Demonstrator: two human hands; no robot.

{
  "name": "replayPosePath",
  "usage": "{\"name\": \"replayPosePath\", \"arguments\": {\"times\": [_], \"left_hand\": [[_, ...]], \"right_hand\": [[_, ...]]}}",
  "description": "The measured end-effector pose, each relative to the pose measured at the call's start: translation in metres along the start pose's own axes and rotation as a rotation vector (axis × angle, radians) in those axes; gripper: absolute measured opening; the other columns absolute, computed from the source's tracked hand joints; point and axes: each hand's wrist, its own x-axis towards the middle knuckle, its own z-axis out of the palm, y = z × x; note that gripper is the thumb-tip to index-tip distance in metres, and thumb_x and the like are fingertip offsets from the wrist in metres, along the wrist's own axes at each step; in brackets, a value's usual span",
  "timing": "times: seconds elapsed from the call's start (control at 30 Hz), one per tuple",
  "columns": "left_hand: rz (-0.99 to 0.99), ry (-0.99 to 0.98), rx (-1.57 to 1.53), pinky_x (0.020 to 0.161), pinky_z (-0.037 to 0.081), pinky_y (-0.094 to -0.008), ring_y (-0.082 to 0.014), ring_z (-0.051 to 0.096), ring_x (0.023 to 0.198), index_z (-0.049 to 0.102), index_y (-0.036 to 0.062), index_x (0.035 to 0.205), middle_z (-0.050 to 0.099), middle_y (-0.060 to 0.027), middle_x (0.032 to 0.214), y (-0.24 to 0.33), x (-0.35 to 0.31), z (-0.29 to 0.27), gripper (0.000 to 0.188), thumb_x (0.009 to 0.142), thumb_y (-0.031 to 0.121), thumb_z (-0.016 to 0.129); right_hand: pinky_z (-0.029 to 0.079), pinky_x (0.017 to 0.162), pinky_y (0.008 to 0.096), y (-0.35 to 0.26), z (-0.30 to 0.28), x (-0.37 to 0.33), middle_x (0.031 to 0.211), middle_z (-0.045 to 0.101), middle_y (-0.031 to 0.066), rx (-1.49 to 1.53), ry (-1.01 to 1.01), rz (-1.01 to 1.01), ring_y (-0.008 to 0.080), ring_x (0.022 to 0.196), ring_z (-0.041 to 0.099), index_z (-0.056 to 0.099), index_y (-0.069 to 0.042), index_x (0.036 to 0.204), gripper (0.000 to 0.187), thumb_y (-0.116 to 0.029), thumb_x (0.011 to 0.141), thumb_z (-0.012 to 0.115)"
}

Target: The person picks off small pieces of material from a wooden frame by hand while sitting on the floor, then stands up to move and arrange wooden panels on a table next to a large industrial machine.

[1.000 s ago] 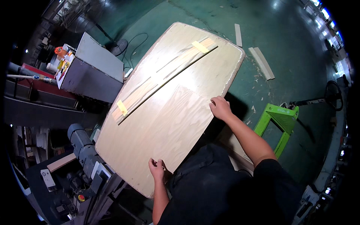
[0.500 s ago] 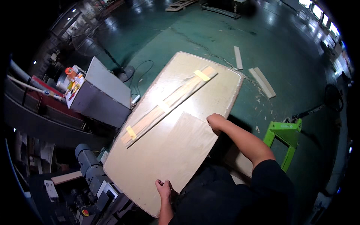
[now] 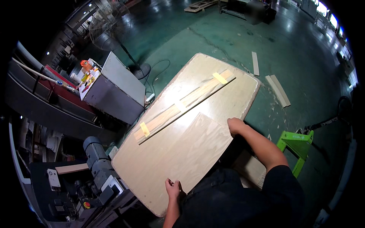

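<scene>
A thin wooden panel [image 3: 201, 148] with visible grain lies flat on a pale, round-cornered tabletop [image 3: 138, 173], along the edge nearest me. My right hand [image 3: 236, 126] is closed around the panel's far right corner. At its near left end, my left hand [image 3: 173, 188] has its fingers curled in on the panel's edge; the fingertips are partly hidden. Beyond the panel, a long narrow wooden strip [image 3: 194, 98] with a dark edge lies slantwise, crossed by pieces of yellow tape [image 3: 144, 129].
A grey cabinet [image 3: 114, 95] with small items on top stands left, near a fan [image 3: 140, 70] with a trailing cable. A motor [image 3: 97, 154] adjoins the table's left side. Loose boards [image 3: 277, 91] lie on the floor at right, beyond a green pallet jack [image 3: 298, 146].
The whole scene has shifted right in the view as my head turned. Both hands keep their places at the panel's ends, and the panel shows no clear movement on the table.
</scene>
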Motion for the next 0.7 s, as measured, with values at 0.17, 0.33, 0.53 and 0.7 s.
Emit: {"name": "replayPosePath", "arguments": {"times": [0.17, 0.33, 0.53, 0.7], "left_hand": [[-0.053, -0.007, -0.043, 0.073, 0.049, -0.0298, -0.0122, 0.053, 0.084, 0.048, -0.0027, 0.130, 0.050, -0.0018, 0.093, 0.022, -0.011, 0.007, 0.052, 0.086, 0.014, 0.071], [0.197, -0.097, 0.140, 0.097, 0.047, -0.0458, -0.0271, 0.060, 0.097, 0.055, 0.0015, 0.116, 0.059, -0.0128, 0.097, -0.035, 0.011, -0.009, 0.027, 0.093, 0.014, 0.060], [0.151, -0.177, 0.031, 0.106, 0.041, -0.0549, -0.0393, 0.058, 0.113, 0.061, 0.0022, 0.109, 0.062, -0.0235, 0.114, -0.018, -0.007, -0.016, 0.022, 0.089, 0.011, 0.058], [0.476, -0.157, 0.295, 0.103, 0.043, -0.0556, -0.0433, 0.057, 0.114, 0.061, 0.0008, 0.112, 0.061, -0.0255, 0.115, -0.054, 0.014, -0.028, 0.027, 0.086, 0.008, 0.061]], "right_hand": [[0.056, 0.086, 0.0455, 0.056, 0.028, -0.011, 0.109, 0.071, 0.0219, -0.167, -0.300, -0.020, 0.0373, 0.104, 0.068, 0.074, -0.001, 0.101, 0.025, -0.008, 0.080, 0.062], [0.056, 0.086, 0.0461, 0.076, 0.045, -0.038, 0.111, 0.070, 0.0216, -0.095, -0.333, -0.005, 0.0378, 0.104, 0.068, 0.075, -0.004, 0.101, 0.025, -0.012, 0.081, 0.062], [0.053, 0.090, 0.0504, 0.030, 0.034, -0.037, 0.108, 0.068, 0.0247, 0.244, 0.160, 0.179, 0.0407, 0.103, 0.066, 0.070, -0.001, 0.101, 0.028, -0.022, 0.087, 0.056], [0.053, 0.089, 0.0523, 0.013, 0.026, -0.061, 0.109, 0.065, 0.0211, 0.259, 0.362, 0.150, 0.0398, 0.105, 0.062, 0.068, -0.003, 0.102, 0.031, -0.029, 0.092, 0.054]]}}
